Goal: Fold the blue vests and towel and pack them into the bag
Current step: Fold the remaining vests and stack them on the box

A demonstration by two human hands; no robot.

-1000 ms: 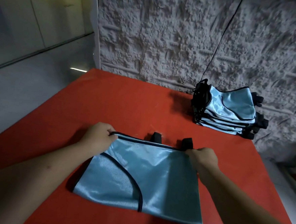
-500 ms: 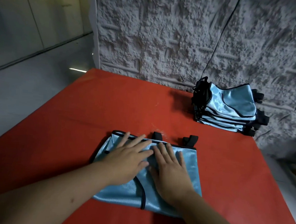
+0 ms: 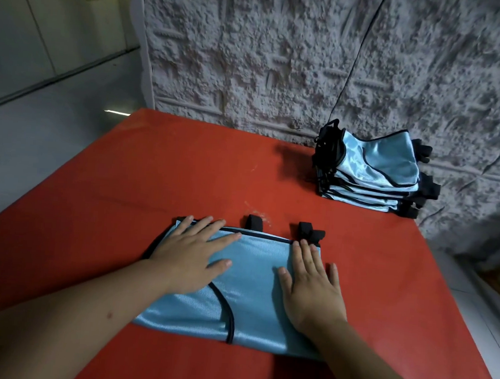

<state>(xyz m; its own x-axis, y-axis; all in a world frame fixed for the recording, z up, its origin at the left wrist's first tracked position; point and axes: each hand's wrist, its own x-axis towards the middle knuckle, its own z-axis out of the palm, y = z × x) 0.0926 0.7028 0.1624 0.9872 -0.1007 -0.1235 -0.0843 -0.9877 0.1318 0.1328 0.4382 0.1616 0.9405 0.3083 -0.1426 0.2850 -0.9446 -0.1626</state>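
Your left hand [image 3: 192,257] and your right hand [image 3: 310,285] lie flat with straight fingers on the folded blue vest [image 3: 241,289], one on each side. The vest lies on the red table [image 3: 142,182], near its front edge. A stack of folded vests [image 3: 374,171] stands at the far right corner, beside the wall [image 3: 281,58].

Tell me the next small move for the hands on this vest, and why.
Probably lift the folded vest and set it on the stack of folded vests at the table's far right. Left hand and right hand lie flat on it, apart, and it looks flattened; no bag is in view.
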